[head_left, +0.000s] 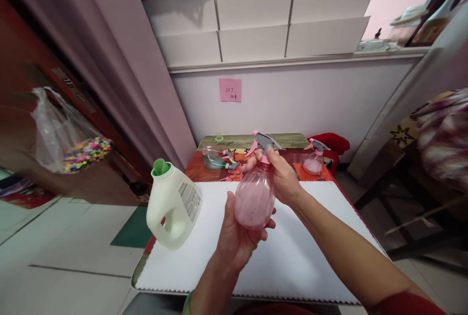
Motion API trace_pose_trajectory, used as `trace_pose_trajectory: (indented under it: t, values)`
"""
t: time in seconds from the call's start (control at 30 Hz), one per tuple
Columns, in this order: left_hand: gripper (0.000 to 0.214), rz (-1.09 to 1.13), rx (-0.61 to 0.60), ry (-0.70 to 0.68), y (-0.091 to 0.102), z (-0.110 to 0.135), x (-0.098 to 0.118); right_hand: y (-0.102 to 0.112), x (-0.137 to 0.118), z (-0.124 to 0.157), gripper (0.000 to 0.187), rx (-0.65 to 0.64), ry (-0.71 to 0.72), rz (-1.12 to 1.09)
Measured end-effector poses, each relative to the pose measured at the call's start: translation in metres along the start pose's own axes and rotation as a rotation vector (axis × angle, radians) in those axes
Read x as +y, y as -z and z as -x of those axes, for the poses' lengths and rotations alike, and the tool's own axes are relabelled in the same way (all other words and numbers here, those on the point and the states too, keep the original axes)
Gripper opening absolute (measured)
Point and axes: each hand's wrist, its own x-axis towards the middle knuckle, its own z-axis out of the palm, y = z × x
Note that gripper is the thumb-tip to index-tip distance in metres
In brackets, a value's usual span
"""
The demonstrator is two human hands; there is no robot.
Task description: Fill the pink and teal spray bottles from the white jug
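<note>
The grip of my left hand (237, 239) was half closed, like a cup, under the pink spray bottle (254, 200). The palm carried the round bottom, and the fingers came up around the lower wall of the bottle. The grip of my right hand (282, 178) was closed around the neck of the same bottle. Its fingers were wrapped just below the grey and pink spray head (265, 142), and the thumb side touched the top of the bottle's shoulder. So both hands had the bottle between them, the left one below and the right one above. The bottle stood almost upright in the air, above the white mat (300, 251) and not touching it. Its nozzle pointed to the right.

The mat covered the near part of the table (252, 140). At the left edge of the table stood a white jug (173, 207) with a green spout, well apart from my left hand. Behind the held bottle, on the red part of the table, a greenish spray bottle (215, 160) lay on its side. A second pink spray bottle (313, 161) stood upright on the right side. A small green cap (219, 137) was at the far edge. On the wall behind was a pink note (230, 89). Far to the left hung a clear bag (66, 134) with coloured beads in it.
</note>
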Motion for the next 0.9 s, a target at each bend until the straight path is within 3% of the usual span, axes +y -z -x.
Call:
trace_pose_trajectory:
  t: [0.2, 0.3, 0.5, 0.63, 0.73, 0.8, 0.9]
  values:
    - [0.076, -0.06, 0.144, -0.015, -0.002, 0.008, 0.006, -0.005, 0.016, 0.002, 0.037, 0.026, 0.021, -0.048]
    - [0.073, -0.113, 0.185, -0.088, -0.005, 0.01, 0.004, -0.006, 0.021, 0.001, 0.037, 0.009, 0.015, -0.066]
    - [0.057, -0.307, 0.299, -0.53, 0.008, 0.004, -0.013, -0.012, 0.019, 0.003, 0.039, 0.075, 0.006, 0.053]
    - [0.1, -0.46, 0.528, -0.838, 0.022, -0.01, -0.016, -0.024, 0.025, 0.007, 0.038, 0.181, 0.023, 0.103]
    - [0.113, -0.505, 0.66, -0.966, 0.021, -0.017, -0.015, -0.032, 0.03, 0.007, 0.033, 0.26, 0.066, 0.078]
    - [0.12, -0.531, 0.601, -0.981, 0.017, -0.016, -0.015, -0.034, 0.031, 0.005, 0.033, 0.269, 0.092, 0.062]
    - [0.134, -0.464, 0.336, -0.912, 0.013, -0.008, -0.013, -0.029, 0.029, 0.001, 0.033, 0.252, 0.161, 0.117]
